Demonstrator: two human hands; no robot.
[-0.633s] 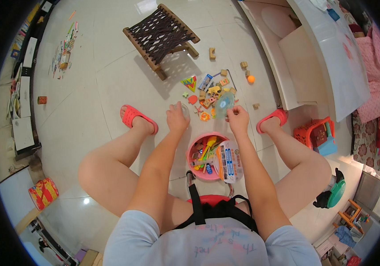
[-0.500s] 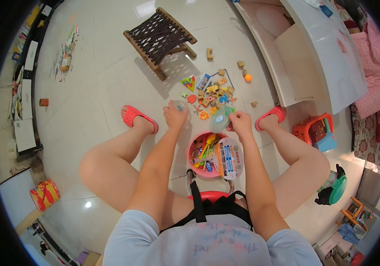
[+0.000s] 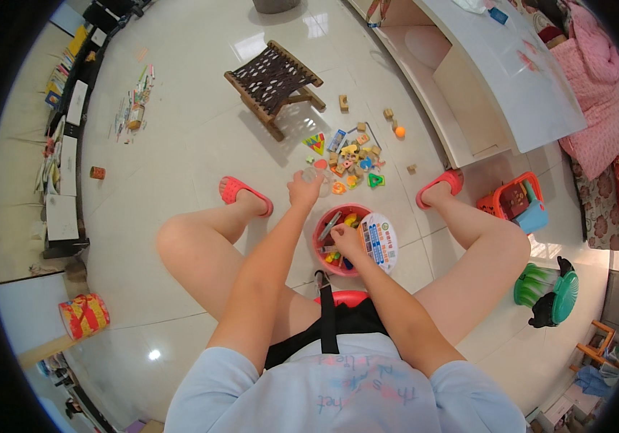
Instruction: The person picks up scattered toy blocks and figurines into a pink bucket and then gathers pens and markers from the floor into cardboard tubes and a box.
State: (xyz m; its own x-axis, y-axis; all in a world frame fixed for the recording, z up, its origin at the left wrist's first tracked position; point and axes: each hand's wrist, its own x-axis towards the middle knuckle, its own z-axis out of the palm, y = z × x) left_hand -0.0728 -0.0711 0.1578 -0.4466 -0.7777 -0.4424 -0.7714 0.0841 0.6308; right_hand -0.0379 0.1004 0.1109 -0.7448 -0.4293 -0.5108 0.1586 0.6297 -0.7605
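My left hand [image 3: 303,191] is closed around a clear plastic cup-like piece [image 3: 314,175], held just left of the toy pile. Its exact shape is hard to make out. Over the pink bucket [image 3: 316,254] my right hand [image 3: 348,242] reaches down with curled fingers. Whatever those fingertips grip is too small to name. Inside the bucket lie a grey stick-shaped piece [image 3: 330,225], a yellow toy [image 3: 351,219] and other colourful toys. A white round lid [image 3: 381,245] with a printed label leans at the bucket's right side.
Wooden blocks [image 3: 353,155] and small toys lie ahead, with a green triangular piece [image 3: 375,180] and an orange ball [image 3: 399,133]. Beyond stands a woven folding stool [image 3: 273,81]. Pencils [image 3: 135,108] are scattered far left. A cabinet [image 3: 468,94] and red basket [image 3: 495,206] stand right.
My right hand has left the translucent greenish piece it held and moved down and left into the bucket. My left hand still holds the clear piece. The view has shifted slightly.
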